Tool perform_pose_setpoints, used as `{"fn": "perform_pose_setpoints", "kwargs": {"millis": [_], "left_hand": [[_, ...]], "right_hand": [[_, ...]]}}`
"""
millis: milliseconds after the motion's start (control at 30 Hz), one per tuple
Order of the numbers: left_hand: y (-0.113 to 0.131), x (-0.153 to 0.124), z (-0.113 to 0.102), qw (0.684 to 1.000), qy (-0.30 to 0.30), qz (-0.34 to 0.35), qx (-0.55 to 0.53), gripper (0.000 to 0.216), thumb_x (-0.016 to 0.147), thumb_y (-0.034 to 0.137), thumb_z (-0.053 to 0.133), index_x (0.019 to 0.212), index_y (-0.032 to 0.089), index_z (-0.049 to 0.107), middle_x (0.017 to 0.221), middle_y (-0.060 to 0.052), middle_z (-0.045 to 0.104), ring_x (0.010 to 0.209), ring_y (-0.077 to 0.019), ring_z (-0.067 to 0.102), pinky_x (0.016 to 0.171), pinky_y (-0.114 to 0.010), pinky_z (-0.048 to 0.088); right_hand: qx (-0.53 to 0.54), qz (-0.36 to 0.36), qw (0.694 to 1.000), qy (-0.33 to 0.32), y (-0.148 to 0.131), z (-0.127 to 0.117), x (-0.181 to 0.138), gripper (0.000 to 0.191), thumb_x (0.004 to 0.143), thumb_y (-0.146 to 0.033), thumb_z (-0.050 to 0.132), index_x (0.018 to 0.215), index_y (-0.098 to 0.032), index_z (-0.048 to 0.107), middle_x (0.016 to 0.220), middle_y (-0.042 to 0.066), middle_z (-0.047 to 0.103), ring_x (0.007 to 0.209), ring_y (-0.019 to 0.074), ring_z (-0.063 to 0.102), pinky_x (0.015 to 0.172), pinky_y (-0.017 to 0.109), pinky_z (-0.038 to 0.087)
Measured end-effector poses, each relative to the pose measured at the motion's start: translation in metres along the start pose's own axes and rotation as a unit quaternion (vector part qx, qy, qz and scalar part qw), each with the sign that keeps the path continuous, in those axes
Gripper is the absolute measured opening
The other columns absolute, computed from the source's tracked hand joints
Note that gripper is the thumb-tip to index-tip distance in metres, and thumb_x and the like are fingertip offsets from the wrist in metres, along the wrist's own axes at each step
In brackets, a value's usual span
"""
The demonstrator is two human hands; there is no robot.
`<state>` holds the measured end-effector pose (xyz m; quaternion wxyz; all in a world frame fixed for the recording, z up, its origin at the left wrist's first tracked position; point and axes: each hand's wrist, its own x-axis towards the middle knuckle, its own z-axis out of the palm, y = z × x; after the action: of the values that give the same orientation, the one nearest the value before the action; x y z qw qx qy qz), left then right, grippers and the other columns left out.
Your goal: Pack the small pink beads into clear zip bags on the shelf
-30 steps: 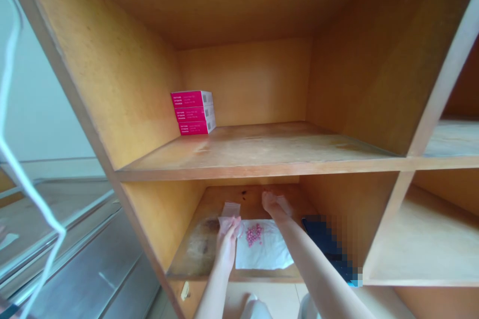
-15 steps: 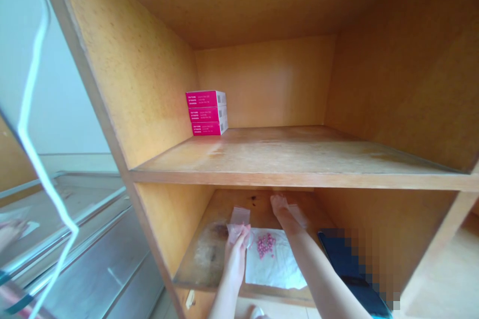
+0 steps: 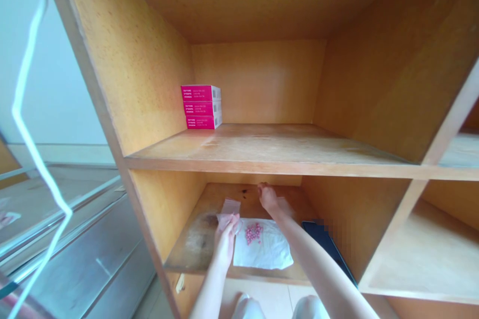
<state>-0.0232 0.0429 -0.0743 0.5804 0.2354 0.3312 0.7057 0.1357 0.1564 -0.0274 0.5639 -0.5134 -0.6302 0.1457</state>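
Observation:
My left hand [image 3: 227,229] is closed on a small clear plastic bag [image 3: 224,220], at the left edge of a white cloth or paper sheet [image 3: 275,254] in the lower compartment. Another clear plastic bag [image 3: 232,205] lies just beyond it. On the white sheet sits a loose pile of small pink beads [image 3: 254,233]. Farther back, my right hand [image 3: 267,197] hovers past the sheet with its fingers drawn together; whatever they may hold is too small to make out. Beside my right wrist, a blurred clear bag [image 3: 286,206] is partly hidden by the forearm.
Three pink boxes [image 3: 201,107] are stacked on the upper shelf [image 3: 262,147]. A dark flat object [image 3: 325,244], partly pixelated, lies right of the sheet. Wooden side walls bound the compartment. A glass-topped metal cabinet [image 3: 93,254] and a white cable [image 3: 33,154] are at left.
The whole view has shifted, so the shelves appear farther left and slightly higher. My left hand still grips the plastic bag. My right hand stays near the back, its fingers drawn together.

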Motion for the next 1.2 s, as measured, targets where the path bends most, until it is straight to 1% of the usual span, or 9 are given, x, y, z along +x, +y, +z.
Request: {"fn": "perform_pose_setpoints", "kwargs": {"millis": [100,167,333,400,467,700,900,1067,1200], "left_hand": [[0.000,0.001,0.000,1.000,-0.010,0.006,-0.010,0.021,0.059,0.020,0.069,0.078,0.017,0.060,0.084,-0.003,0.068,0.096,-0.0200,0.061,0.092,-0.035,0.042],[0.000,0.000,0.000,1.000,-0.011,0.013,-0.013,0.021,0.059,0.020,0.069,0.077,0.017,0.060,0.084,-0.003,0.068,0.095,-0.0198,0.061,0.092,-0.036,0.042],[0.003,-0.001,0.001,0.999,-0.032,0.013,0.014,0.019,0.061,0.023,0.068,0.077,0.017,0.059,0.085,-0.003,0.069,0.096,-0.0205,0.061,0.092,-0.039,0.041],[0.003,-0.002,0.002,0.999,-0.036,0.012,0.010,0.020,0.061,0.022,0.068,0.077,0.017,0.059,0.085,-0.004,0.069,0.097,-0.0208,0.060,0.092,-0.039,0.041],[0.004,-0.003,0.002,0.999,-0.037,0.007,0.003,0.018,0.060,0.021,0.068,0.076,0.017,0.059,0.083,-0.004,0.069,0.097,-0.0211,0.060,0.092,-0.039,0.041],[0.005,-0.005,0.003,0.999,-0.031,-0.018,-0.030,0.018,0.058,0.013,0.069,0.075,0.014,0.062,0.081,-0.005,0.069,0.095,-0.0199,0.061,0.092,-0.036,0.041],[0.004,-0.003,0.001,0.998,-0.030,-0.022,-0.040,0.018,0.060,0.012,0.068,0.076,0.015,0.062,0.081,-0.005,0.069,0.096,-0.0209,0.061,0.092,-0.037,0.040],[0.003,-0.002,0.001,0.999,-0.031,-0.019,-0.037,0.019,0.060,0.012,0.068,0.078,0.015,0.062,0.082,-0.005,0.069,0.095,-0.0211,0.061,0.091,-0.037,0.041],[0.004,-0.003,0.002,0.998,-0.037,-0.022,-0.036,0.018,0.061,0.013,0.068,0.077,0.015,0.062,0.083,-0.006,0.069,0.095,-0.0203,0.061,0.091,-0.037,0.041]], "right_hand": [[0.003,0.005,0.999,-0.045,-0.004,-0.008,-0.018,0.010,0.072,-0.025,0.053,0.069,-0.020,0.060,0.066,0.005,0.063,0.062,0.0187,0.058,0.062,0.030,0.044],[0.031,0.014,0.998,-0.059,-0.006,-0.016,-0.040,0.014,0.072,-0.030,0.053,0.075,-0.018,0.061,0.067,0.004,0.064,0.060,0.0176,0.058,0.059,0.029,0.044],[0.091,0.062,0.993,-0.043,-0.015,-0.033,-0.101,0.022,0.076,-0.037,0.051,0.081,-0.017,0.059,0.074,0.006,0.064,0.066,0.0182,0.059,0.062,0.029,0.044],[0.098,0.079,0.992,-0.026,-0.017,-0.035,-0.117,0.024,0.077,-0.038,0.049,0.086,-0.018,0.058,0.078,0.006,0.064,0.070,0.0187,0.059,0.066,0.029,0.044],[0.096,0.078,0.992,-0.019,-0.017,-0.034,-0.127,0.025,0.078,-0.038,0.048,0.089,-0.017,0.058,0.081,0.007,0.064,0.073,0.0188,0.059,0.069,0.030,0.044],[0.018,-0.009,0.998,-0.060,-0.017,-0.031,-0.129,0.018,0.079,-0.026,0.046,0.087,-0.017,0.060,0.083,0.007,0.063,0.078,0.0188,0.057,0.074,0.031,0.043],[-0.044,-0.077,0.988,-0.125,-0.022,-0.032,-0.129,0.017,0.079,-0.018,0.047,0.082,-0.018,0.064,0.082,0.006,0.065,0.080,0.0202,0.055,0.076,0.032,0.038],[-0.088,-0.088,0.980,-0.155,-0.023,-0.030,-0.128,0.018,0.079,-0.016,0.048,0.080,-0.020,0.066,0.081,0.004,0.067,0.080,0.0204,0.054,0.077,0.032,0.035],[-0.104,-0.091,0.976,-0.166,-0.022,-0.029,-0.128,0.018,0.078,-0.014,0.049,0.080,-0.020,0.066,0.080,0.004,0.067,0.082,0.0205,0.053,0.075,0.032,0.033]]}}
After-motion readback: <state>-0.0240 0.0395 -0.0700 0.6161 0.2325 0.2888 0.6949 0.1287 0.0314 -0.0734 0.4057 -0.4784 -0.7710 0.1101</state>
